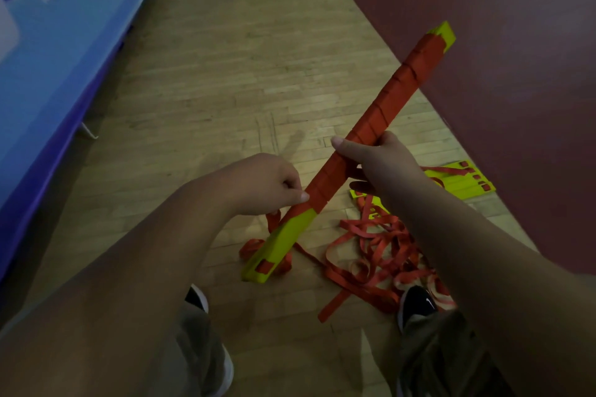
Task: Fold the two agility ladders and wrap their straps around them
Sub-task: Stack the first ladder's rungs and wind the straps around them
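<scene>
Rigid yellow-green plastic ladder bundle point(283, 235): right hand point(383, 161) clasps middle; left hand point(261, 180) apparently pinches limp red strap point(273, 220), 7 o'clock.

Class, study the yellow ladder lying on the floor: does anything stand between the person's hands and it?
Yes. The floor ladder has its near end under a tangle of red strap. Besides, both hands are occupied: the right hand grips the wrapped ladder and the left hand pinches that ladder's loose strap.
</scene>
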The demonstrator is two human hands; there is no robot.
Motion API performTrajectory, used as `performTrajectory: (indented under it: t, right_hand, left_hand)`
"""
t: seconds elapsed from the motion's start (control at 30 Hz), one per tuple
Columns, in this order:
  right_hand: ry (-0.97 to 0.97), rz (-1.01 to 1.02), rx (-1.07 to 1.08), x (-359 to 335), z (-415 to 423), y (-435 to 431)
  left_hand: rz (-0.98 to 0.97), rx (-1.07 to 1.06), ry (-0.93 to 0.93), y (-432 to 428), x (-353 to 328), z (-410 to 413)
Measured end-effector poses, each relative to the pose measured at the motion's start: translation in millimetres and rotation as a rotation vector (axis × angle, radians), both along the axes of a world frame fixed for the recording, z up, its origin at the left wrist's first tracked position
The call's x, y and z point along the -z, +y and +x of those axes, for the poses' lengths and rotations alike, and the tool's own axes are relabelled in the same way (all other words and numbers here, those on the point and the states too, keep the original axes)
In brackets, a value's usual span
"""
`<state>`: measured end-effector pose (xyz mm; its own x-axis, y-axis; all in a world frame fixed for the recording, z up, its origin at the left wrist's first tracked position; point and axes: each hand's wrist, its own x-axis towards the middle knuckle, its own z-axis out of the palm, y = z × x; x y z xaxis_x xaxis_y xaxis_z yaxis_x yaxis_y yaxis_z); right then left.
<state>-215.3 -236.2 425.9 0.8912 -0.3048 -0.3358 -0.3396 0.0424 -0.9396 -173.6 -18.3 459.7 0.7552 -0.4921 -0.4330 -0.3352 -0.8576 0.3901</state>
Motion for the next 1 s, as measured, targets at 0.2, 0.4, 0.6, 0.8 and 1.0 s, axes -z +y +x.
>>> performTrajectory:
  t: [0.2, 0.4, 0.6, 0.8, 1.0]
  right_hand:
    - [0.045, 0.024, 0.086, 5.4, 1.9, 1.6]
    - [0.063, 0.091, 0.127, 9.0, 4.2, 0.6]
    - [0.098, 0.035, 0.148, 6.5, 9.5, 2.3]
    - [0.105, 0.109, 0.079, -2.4, 10.4, 1.8]
    - [0.041, 0.2, -0.147, -13.3, 6.2, 2.6]
  left_hand:
    - [0.114, 0.076, -0.063, -9.6, 5.4, -4.9]
    - [0.18, 0.13, -0.064, -19.6, 10.8, -11.6]
    - [0.135, 0.124, -0.023, -20.2, 12.4, -15.1]
    - [-0.023, 0.054, 0.115, -15.1, 10.3, -10.5]
    - [-0.221, -0.003, 0.298, -1.4, 2.6, -1.9]
